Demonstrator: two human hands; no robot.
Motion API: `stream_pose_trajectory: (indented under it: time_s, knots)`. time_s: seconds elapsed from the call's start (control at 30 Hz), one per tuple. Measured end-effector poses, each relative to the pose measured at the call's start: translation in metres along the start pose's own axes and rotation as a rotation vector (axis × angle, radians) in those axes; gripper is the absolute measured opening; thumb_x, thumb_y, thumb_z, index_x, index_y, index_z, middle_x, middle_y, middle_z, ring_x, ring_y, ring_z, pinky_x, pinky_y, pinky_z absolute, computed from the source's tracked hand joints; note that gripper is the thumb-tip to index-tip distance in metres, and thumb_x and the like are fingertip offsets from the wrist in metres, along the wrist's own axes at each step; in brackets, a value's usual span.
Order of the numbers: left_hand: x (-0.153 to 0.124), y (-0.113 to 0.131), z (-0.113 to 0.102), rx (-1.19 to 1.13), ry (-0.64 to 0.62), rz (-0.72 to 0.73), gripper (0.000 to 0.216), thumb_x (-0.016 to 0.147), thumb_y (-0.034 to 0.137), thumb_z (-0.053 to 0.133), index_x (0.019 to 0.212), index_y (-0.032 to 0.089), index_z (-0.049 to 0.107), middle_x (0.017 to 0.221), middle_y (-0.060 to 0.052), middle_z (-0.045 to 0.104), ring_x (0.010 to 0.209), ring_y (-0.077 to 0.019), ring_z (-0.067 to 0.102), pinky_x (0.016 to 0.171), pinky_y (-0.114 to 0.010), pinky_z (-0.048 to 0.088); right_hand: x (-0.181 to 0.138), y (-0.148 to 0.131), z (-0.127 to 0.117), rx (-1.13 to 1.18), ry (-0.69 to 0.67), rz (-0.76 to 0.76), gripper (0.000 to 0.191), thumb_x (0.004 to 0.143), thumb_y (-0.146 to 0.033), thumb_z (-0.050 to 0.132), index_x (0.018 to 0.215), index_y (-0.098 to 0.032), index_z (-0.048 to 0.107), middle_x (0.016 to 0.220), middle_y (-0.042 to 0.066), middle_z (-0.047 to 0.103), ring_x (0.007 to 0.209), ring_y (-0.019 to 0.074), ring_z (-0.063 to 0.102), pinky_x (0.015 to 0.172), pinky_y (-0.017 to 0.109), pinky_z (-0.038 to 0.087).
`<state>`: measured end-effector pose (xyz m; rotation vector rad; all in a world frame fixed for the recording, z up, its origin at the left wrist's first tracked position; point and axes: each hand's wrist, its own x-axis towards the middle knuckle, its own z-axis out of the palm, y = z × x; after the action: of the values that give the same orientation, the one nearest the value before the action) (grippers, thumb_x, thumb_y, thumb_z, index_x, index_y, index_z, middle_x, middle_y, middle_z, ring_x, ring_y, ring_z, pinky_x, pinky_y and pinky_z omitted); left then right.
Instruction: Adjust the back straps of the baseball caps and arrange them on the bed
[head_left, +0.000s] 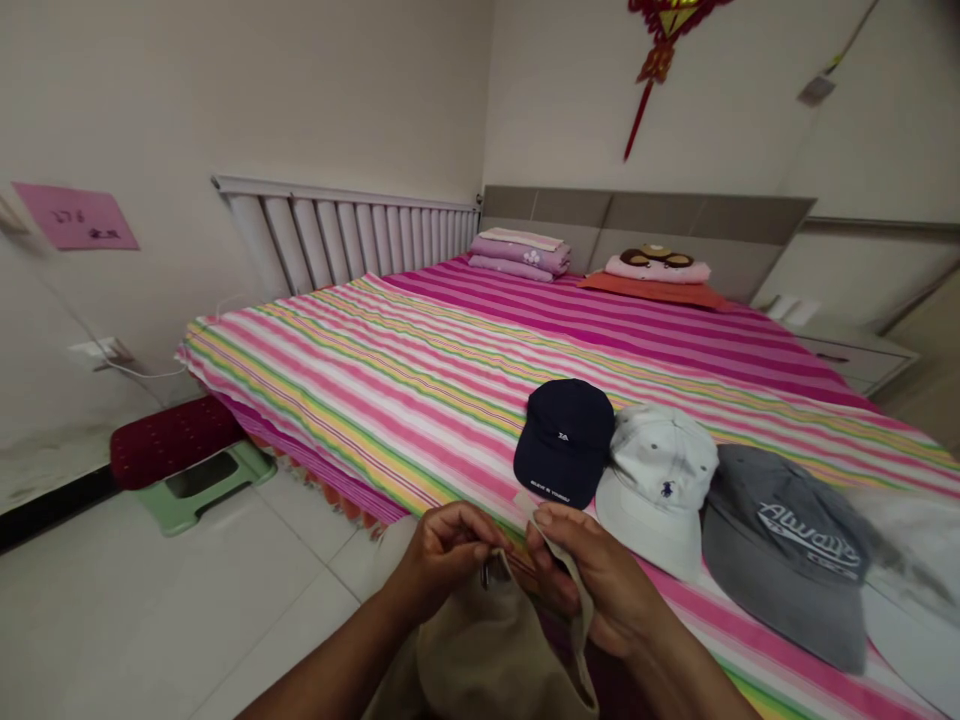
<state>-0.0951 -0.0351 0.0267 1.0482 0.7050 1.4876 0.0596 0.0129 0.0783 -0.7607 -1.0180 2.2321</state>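
Note:
A beige cap [487,645] hangs low in front of me over the near edge of the bed [420,370]. My left hand [442,555] is closed, pinching the cap near its metal buckle. The cap's strap [566,580] is pinched in my closed right hand [592,580]. Just beyond my hands, a row of caps lies on the striped sheet: a navy cap [564,440], a white cap [660,485], a grey cap [787,550] with white lettering, and another pale cap [915,600] at the right edge.
Folded bedding [521,255] and a pillow with a towel [656,275] lie at the headboard. A white radiator [352,235] lines the left wall. A green stool with a red cushion [184,460] stands on the tiled floor. A nightstand [855,350] is at the right.

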Motion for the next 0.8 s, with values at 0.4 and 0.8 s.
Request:
stream_pose_trajectory:
  time_s: [0.4, 0.8]
  knots:
    - [-0.008, -0.037, -0.023, 0.877, -0.089, 0.223, 0.028, 0.067, 0.011, 0.060, 0.094, 0.020, 0.058, 0.097, -0.008, 0.061, 0.091, -0.0190, 0.056, 0.077, -0.033, 0.045, 0.003, -0.001, -0.012, 0.295, -0.133, 0.043, 0.021, 0.070, -0.029, 0.062, 0.059, -0.011, 0.057, 0.046, -0.006, 0.048, 0.025, -0.0019, 0.024, 0.027, 0.012, 0.022]
    - [-0.004, -0.023, -0.052, 0.795, 0.021, -0.078, 0.045, 0.081, 0.027, 0.047, 0.126, 0.021, 0.041, 0.104, -0.008, 0.063, 0.092, -0.0165, 0.057, 0.080, -0.032, 0.043, 0.007, -0.002, -0.023, 0.272, -0.057, -0.037, 0.017, 0.071, -0.025, 0.062, 0.060, -0.012, 0.057, 0.046, -0.006, 0.048, 0.026, -0.0008, 0.025, 0.028, 0.013, 0.022]
